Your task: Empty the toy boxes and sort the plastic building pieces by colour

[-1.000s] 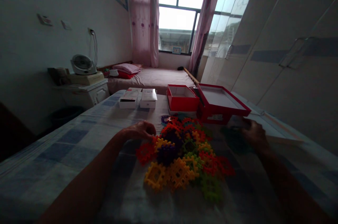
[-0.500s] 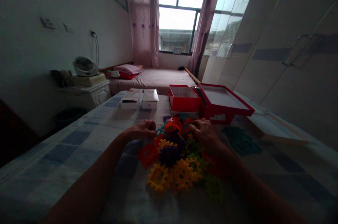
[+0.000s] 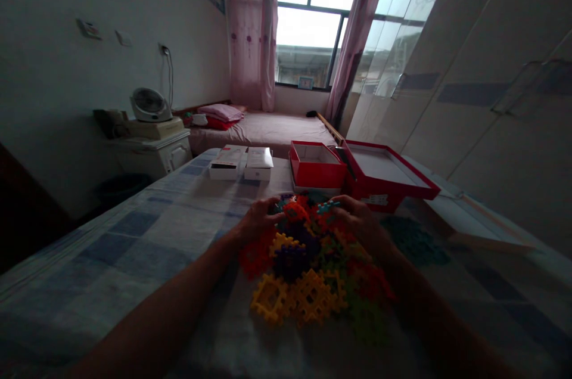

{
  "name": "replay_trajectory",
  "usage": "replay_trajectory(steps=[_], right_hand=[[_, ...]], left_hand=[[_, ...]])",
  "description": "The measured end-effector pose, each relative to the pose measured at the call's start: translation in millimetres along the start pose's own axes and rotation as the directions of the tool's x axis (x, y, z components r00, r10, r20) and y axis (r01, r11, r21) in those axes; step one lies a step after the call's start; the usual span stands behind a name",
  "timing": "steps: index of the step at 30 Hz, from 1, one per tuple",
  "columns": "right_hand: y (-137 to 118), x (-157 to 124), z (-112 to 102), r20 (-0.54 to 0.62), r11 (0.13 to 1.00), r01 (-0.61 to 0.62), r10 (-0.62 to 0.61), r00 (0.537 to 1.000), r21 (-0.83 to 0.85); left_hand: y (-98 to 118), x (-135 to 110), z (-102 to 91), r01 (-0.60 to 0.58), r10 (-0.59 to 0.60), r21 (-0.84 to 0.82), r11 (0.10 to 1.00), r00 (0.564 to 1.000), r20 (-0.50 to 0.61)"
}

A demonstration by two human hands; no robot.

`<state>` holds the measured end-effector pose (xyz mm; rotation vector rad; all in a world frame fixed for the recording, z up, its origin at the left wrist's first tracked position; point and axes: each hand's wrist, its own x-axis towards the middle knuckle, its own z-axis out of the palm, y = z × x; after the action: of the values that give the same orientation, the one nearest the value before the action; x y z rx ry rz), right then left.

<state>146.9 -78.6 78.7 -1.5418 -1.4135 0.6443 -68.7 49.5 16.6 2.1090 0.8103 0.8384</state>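
A heap of notched interlocking plastic pieces in red, orange, yellow, purple and green lies in front of me on the checked cloth. Yellow pieces form its near edge, with a purple piece behind them. My right hand, at the heap's far right, pinches a teal interlocking piece between thumb and fingers. At the far left side, the fingers of my left hand curl around another teal interlocking piece, only partly visible. Red pieces lie below the left hand. Dim light blurs the details.
Beyond the heap stand two white boxes, an open red box and a larger red box with a tray-like top. To the right lies a teal pile beside a pale open box lid.
My right hand has lifted a teal piece above the heap. My left hand has moved right and slightly away from me, closer to the heap. The view has shifted a little.
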Motion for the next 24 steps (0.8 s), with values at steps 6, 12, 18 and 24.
replay_trajectory(steps=[6, 12, 18, 24], right_hand=[[-7, 22, 18, 0.123, 0.99, 0.128, -0.12, 0.985, -0.058], [-4, 20, 36, 0.267, 0.942, 0.244, -0.18, 0.947, -0.231], [-3, 2, 17, 0.442, 0.981, 0.175, -0.122, 0.888, -0.079], [-11, -11, 8, 0.498, 0.992, 0.117, -0.074, 0.864, -0.056]], left_hand=[[2, -1, 4.9, -0.044, 0.039, 0.057, 0.997, 0.995, 0.088], [3, -1, 9.6, -0.038, 0.035, 0.038, 0.999, 0.997, 0.07], [5, -4, 6.6, -0.037, 0.042, -0.102, 0.994, 0.998, 0.054], [4, -4, -4.1, -0.019, -0.028, -0.261, 0.965, 0.984, -0.176]])
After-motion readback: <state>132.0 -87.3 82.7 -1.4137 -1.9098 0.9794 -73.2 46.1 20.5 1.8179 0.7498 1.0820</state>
